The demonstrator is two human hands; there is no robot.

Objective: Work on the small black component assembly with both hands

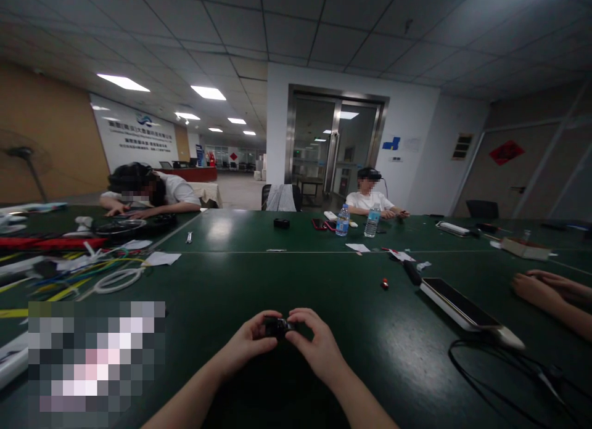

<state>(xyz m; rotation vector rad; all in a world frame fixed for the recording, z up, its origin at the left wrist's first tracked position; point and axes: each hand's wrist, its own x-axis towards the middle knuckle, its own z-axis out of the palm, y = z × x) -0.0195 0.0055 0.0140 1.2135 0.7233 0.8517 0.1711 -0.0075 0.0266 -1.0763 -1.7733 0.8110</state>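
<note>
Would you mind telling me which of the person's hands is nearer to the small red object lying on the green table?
Right. The right hand sits below-left of the small red object; the left hand lies farther left, beyond the small black object both hands pinch.

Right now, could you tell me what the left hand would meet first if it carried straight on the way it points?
The small black object it already pinches, then the right hand just behind it.

Two bare forearms enter from the lower edge, ending in the left hand [247,343] and the right hand [317,346]. No sleeve, glove, watch or ring shows behind the fingers [303,315]; both wrists are uncovered. Nails are short and unpainted, as far as the dim light allows.
</note>
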